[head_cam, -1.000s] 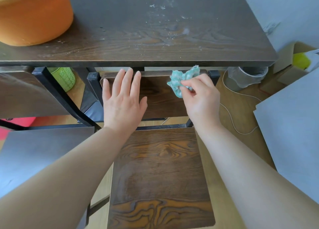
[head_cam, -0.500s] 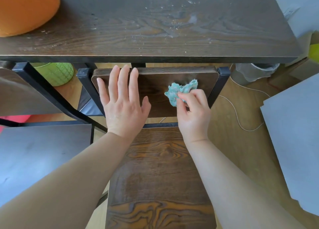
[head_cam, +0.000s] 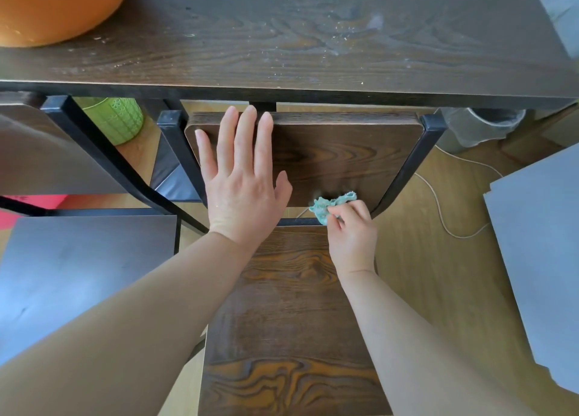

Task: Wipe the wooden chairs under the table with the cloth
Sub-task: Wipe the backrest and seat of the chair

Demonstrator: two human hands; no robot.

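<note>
A dark wooden chair stands in front of me with its backrest under the table edge and its seat below. My left hand lies flat and open on the left half of the backrest, fingers spread. My right hand pinches a crumpled teal cloth against the lower right edge of the backrest. A second dark chair stands to the left, seat and part of its backrest in view.
The dark wooden table spans the top, dusty, with an orange pot at its left. Below it are a green pot, a clear bin, a white cable on the floor and grey boards at right.
My right hand has drawn the cloth down the backrest from its top right corner to its lower edge. My left hand has stayed flat on the backrest. The camera has moved closer.
</note>
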